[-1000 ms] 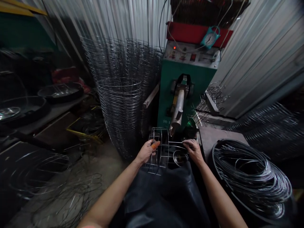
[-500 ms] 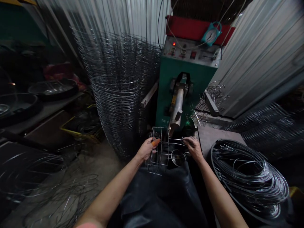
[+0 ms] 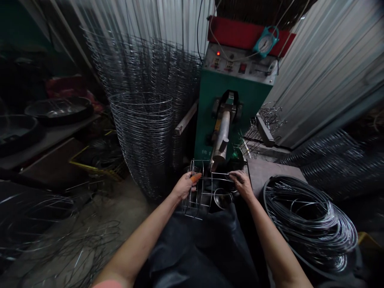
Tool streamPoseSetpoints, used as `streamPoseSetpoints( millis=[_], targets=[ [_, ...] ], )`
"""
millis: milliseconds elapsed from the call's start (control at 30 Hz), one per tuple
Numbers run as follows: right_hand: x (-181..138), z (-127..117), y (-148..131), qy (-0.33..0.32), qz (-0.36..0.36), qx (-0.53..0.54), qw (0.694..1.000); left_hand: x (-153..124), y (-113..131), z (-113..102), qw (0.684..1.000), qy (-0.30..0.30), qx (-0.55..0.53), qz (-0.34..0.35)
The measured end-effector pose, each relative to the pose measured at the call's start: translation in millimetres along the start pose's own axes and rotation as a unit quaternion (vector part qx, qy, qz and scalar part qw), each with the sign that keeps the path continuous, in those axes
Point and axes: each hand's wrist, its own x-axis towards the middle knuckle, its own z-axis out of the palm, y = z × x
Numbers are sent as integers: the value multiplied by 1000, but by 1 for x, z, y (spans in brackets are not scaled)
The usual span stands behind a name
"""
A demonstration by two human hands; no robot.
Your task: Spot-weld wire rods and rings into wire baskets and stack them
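Observation:
My left hand [image 3: 183, 186] grips the near side of a welded steel wire frame [image 3: 198, 196], and an orange finger cover [image 3: 196, 178] shows on one finger. My right hand [image 3: 242, 185] is closed on a horizontal rod at the frame's far side. The frame is a cage of round hoops and straight rods, held over my lap just below the electrode [image 3: 217, 154] of a green spot-welding machine [image 3: 231, 96]. A small steel bowl [image 3: 222, 198] sits beneath the frame, between my hands. The frame's rods appear close to the electrode tip, but I cannot tell if they touch.
A tall stack of wire baskets [image 3: 142, 140] stands left of the machine. A black wire coil [image 3: 309, 224] lies to my right. Loose wire [image 3: 75, 244] covers the floor at left, below dark pans [image 3: 58, 110]. Corrugated metal sheeting [image 3: 330, 68] forms the right wall.
The whole scene has shifted slightly left and up in the view. Both hands keep their hold on the wire frame, which has moved only slightly.

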Motion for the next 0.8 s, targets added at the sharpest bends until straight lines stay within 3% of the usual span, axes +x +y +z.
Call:
streamPoseSetpoints(
  millis=[800],
  targets=[
    [4,1,1,-11,18,-7,1000,6,5,1,1000,9,17,-24]
  ],
)
